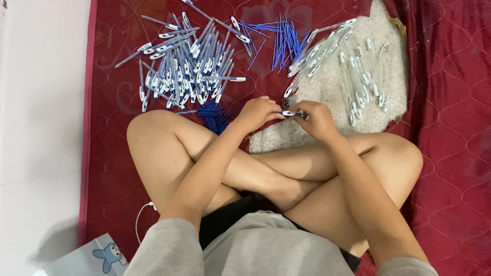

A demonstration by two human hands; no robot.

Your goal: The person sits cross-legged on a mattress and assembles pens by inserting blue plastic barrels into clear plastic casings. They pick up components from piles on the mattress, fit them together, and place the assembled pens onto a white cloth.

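My left hand [260,111] and my right hand [316,118] meet above my crossed legs and together hold one blue and white pen [292,113], which lies level between the fingertips. Just beyond the hands, a large heap of finished blue and white pens [186,66] covers the red quilt at the upper left. A bundle of thin blue refills [281,38] lies at the top middle. Clear pen barrels with white caps [358,71] are spread over a pale mat [327,87] at the upper right.
A small pile of blue pen parts [212,115] lies by my left knee. The red quilted cover [450,128] ends at a white floor [41,128] on the left. A white cable [140,217] and a light bag with a blue cartoon figure [97,258] sit at the lower left.
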